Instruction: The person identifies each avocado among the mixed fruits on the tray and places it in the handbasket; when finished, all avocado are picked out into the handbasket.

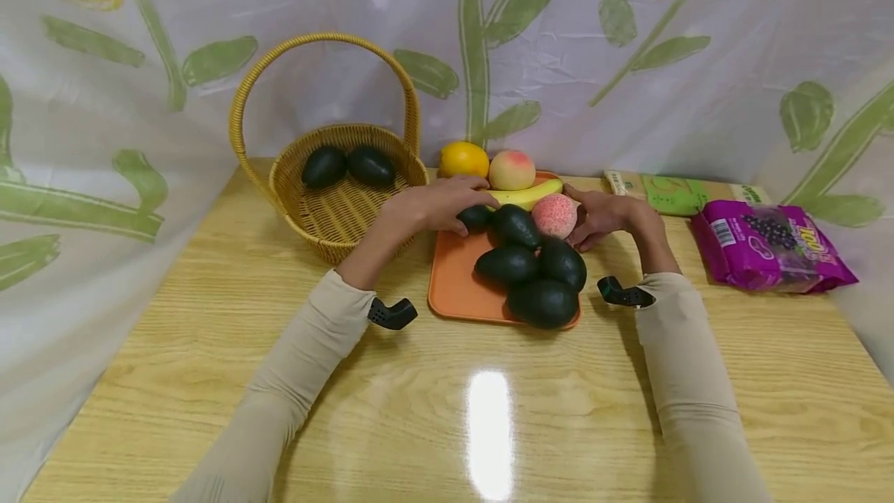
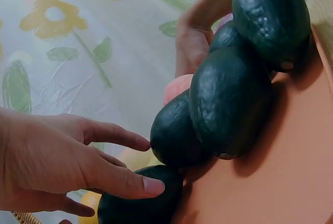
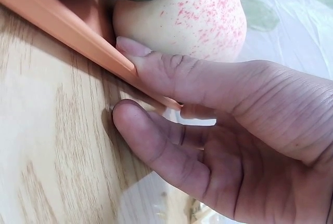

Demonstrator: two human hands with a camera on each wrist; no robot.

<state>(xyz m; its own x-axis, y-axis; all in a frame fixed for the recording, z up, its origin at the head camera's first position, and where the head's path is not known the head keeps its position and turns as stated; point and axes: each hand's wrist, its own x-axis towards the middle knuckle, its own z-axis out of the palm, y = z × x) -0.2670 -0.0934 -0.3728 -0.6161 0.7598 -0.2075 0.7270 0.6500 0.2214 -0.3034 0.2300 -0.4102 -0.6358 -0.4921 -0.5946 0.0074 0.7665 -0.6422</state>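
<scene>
An orange tray (image 1: 461, 293) holds several dark green avocados (image 1: 508, 265), a yellow banana (image 1: 524, 196) and a speckled pink peach (image 1: 556, 215). My left hand (image 1: 440, 204) reaches over the tray's left side, its thumb on the leftmost avocado (image 2: 138, 206). Its index finger stretches toward a neighbouring avocado (image 2: 177, 133), clear of the one under the thumb. At the tray's right side, my right hand (image 1: 604, 216) holds the rim (image 3: 78, 39). The thumb (image 3: 161, 73) lies on the rim beside the peach, and the other fingers bend round outside and below.
Left of the tray stands a wicker basket (image 1: 335, 220) with a tall handle and two avocados (image 1: 371, 166) inside. A yellow lemon-like fruit (image 1: 464, 159) and another peach (image 1: 512, 170) sit at the back. On the right lie a purple grape-print packet (image 1: 768, 247) and a green-brown packet (image 1: 680, 192).
</scene>
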